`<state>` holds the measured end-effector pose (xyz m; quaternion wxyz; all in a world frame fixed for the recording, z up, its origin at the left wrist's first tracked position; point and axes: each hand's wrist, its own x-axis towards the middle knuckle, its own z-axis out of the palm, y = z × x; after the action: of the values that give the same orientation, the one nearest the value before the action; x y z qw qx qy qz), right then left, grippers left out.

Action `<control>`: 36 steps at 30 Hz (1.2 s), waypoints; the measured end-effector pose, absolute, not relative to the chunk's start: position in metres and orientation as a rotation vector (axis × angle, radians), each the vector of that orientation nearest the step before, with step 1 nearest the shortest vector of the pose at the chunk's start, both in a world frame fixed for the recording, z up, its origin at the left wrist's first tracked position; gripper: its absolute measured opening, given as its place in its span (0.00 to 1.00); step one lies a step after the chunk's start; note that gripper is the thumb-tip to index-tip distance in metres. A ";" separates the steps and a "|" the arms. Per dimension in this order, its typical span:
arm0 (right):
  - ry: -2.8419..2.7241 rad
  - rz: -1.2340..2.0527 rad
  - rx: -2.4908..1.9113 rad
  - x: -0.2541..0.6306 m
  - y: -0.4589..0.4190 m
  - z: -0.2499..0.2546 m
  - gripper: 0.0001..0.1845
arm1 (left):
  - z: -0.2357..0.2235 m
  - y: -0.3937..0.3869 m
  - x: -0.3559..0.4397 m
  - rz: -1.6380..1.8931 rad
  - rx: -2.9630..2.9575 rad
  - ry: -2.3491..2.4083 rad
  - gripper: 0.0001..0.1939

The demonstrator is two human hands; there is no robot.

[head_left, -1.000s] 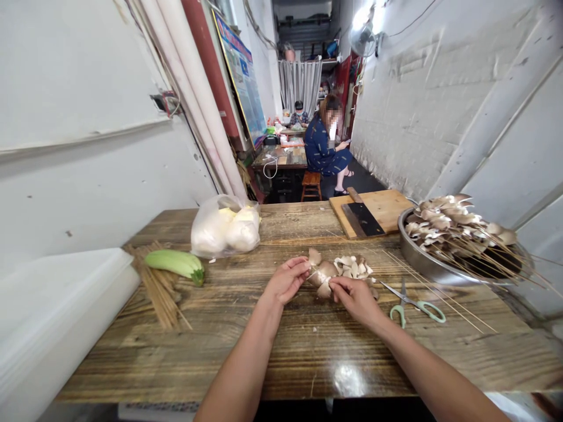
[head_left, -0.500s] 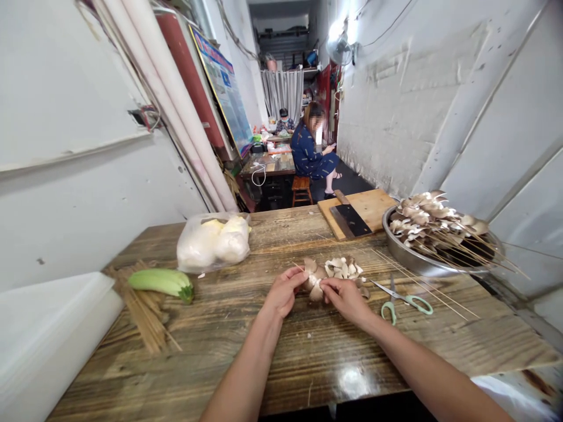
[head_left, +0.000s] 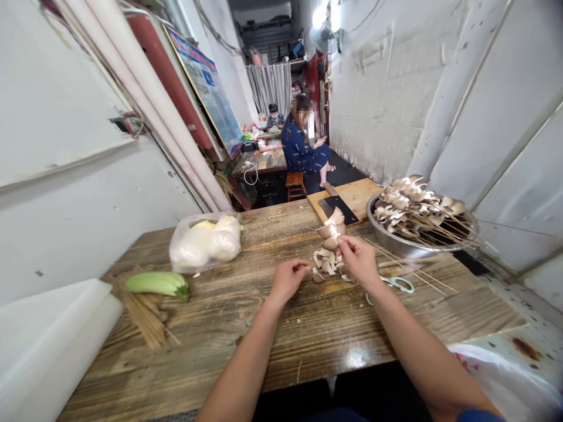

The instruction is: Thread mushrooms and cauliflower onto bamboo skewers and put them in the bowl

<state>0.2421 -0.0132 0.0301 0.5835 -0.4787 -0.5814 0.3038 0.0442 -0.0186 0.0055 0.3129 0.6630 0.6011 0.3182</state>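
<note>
My right hand point(head_left: 358, 261) is closed on a skewer of grey-brown oyster mushrooms point(head_left: 333, 230), held upright-leaning above the table. Below it lies a small pile of loose mushroom pieces point(head_left: 324, 261), partly hidden by that hand. My left hand point(head_left: 289, 281) rests low at the pile's left side, thumb and fingers drawn together; whether anything is between them is hidden. Close to its fingertips is a single mushroom piece point(head_left: 317, 276). Green-handled scissors point(head_left: 401, 283) lie partly behind my right wrist, beside several bare bamboo skewers point(head_left: 409, 267).
A metal basin point(head_left: 391, 241) piled with skewered mushrooms stands at the right. Behind are a cutting board point(head_left: 363, 196) and cleaver point(head_left: 345, 210). To the left are a plastic bag point(head_left: 189, 249), a green squash point(head_left: 153, 282), skewers point(head_left: 147, 319) and a white box point(head_left: 53, 334). A person point(head_left: 301, 140) sits beyond.
My right hand has lifted the mushroom skewer up and away from the left hand, which has let go of it and stays low by the pile. The view has shifted slightly.
</note>
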 end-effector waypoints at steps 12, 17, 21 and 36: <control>-1.420 0.714 -1.047 0.231 -0.017 0.028 0.13 | -0.010 0.008 0.071 0.541 1.855 1.582 0.08; -1.415 0.731 -1.074 0.229 -0.018 0.027 0.14 | -0.007 0.006 0.057 0.793 1.624 1.464 0.06; -1.500 0.731 -1.098 0.225 -0.020 0.023 0.14 | -0.001 0.002 0.029 1.105 1.098 1.353 0.13; -1.847 0.805 -1.164 0.204 -0.032 0.005 0.14 | -0.006 -0.001 -0.003 1.512 0.493 1.039 0.08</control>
<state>0.2036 -0.0320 0.0047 0.3960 -0.4593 -0.7288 0.3178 -0.0027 -0.0009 -0.0059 0.5817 0.2112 0.4449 0.6473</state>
